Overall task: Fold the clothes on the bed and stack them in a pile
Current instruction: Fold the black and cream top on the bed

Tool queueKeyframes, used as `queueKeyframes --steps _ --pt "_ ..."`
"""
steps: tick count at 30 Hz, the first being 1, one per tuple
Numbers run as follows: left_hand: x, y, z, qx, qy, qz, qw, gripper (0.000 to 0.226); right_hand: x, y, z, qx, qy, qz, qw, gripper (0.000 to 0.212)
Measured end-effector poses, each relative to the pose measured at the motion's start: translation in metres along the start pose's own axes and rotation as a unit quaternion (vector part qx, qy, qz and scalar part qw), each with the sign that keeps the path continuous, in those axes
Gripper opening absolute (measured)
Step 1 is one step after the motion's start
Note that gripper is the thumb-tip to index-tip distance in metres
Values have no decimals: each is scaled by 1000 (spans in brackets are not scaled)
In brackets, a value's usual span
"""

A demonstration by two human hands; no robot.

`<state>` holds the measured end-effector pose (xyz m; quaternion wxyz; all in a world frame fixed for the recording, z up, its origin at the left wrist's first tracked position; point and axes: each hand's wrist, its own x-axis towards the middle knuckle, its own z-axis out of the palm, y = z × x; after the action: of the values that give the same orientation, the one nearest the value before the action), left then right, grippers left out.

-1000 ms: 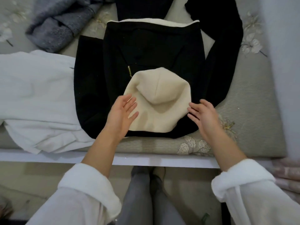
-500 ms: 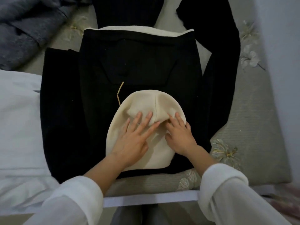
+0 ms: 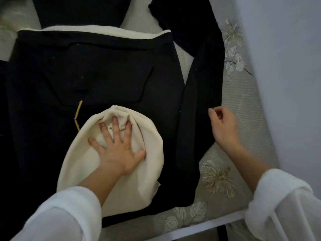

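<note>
A black hoodie (image 3: 97, 79) with a cream lining lies flat across the bed, front pocket up. Its cream hood (image 3: 144, 162) is folded down onto the body. My left hand (image 3: 118, 145) lies spread on the hood, fingers straight, pressing the cloth into wrinkles at the fingertips. The hoodie's right sleeve (image 3: 201, 80) runs down the right side in a long black strip. My right hand (image 3: 224, 126) hovers beside that sleeve's outer edge, its fingers loosely curled and holding nothing.
The grey bedspread (image 3: 241, 105) with embroidered flowers shows to the right of the hoodie. A pale wall (image 3: 286, 66) stands close on the right. The white bed edge (image 3: 199, 226) runs along the bottom. A thin tan drawstring (image 3: 78, 113) lies beside the hood.
My right hand has left the hood and moved right to the sleeve's edge. My left hand has stayed on the hood and spread its fingers. The camera has moved closer.
</note>
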<state>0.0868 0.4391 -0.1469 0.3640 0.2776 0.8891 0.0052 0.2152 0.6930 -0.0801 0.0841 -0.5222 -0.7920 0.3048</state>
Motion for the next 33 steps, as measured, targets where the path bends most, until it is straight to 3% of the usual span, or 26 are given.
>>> queueKeyframes --steps 4,6,9,12,13,16,18,22,24,26,29,33 --pt "2 4 -3 13 -17 -20 1000 96 22 -31 33 32 -87 51 994 91" --pt "2 5 -3 19 -22 -28 999 95 26 -37 45 -6 -105 44 993 101" --pt "3 6 -6 21 -34 -41 998 94 33 -28 34 47 -45 97 993 61" --pt "1 10 -11 27 -51 -57 997 92 33 11 -3 236 31 207 949 28" --pt "1 11 -11 31 -54 -62 996 92 29 30 -18 252 46 245 935 21" --pt "-1 15 -14 27 -56 -77 995 92 2 95 -56 269 91 361 888 23" --pt "-1 18 -14 29 -55 -86 994 92 -23 120 -69 335 73 403 849 10" --pt "-11 32 0 -48 8 -105 993 90 -47 128 -70 357 -8 359 862 49" --pt "-31 52 14 -148 95 -71 982 78 -47 123 -70 374 -27 346 860 51" --pt "-52 75 31 -207 141 -8 968 69 -43 119 -72 418 -50 353 836 50" --pt "-61 93 63 -98 101 48 989 62 -37 109 -78 488 -79 356 793 42" --pt "-49 89 74 -46 91 35 994 62 -29 77 -88 518 -52 306 797 36"
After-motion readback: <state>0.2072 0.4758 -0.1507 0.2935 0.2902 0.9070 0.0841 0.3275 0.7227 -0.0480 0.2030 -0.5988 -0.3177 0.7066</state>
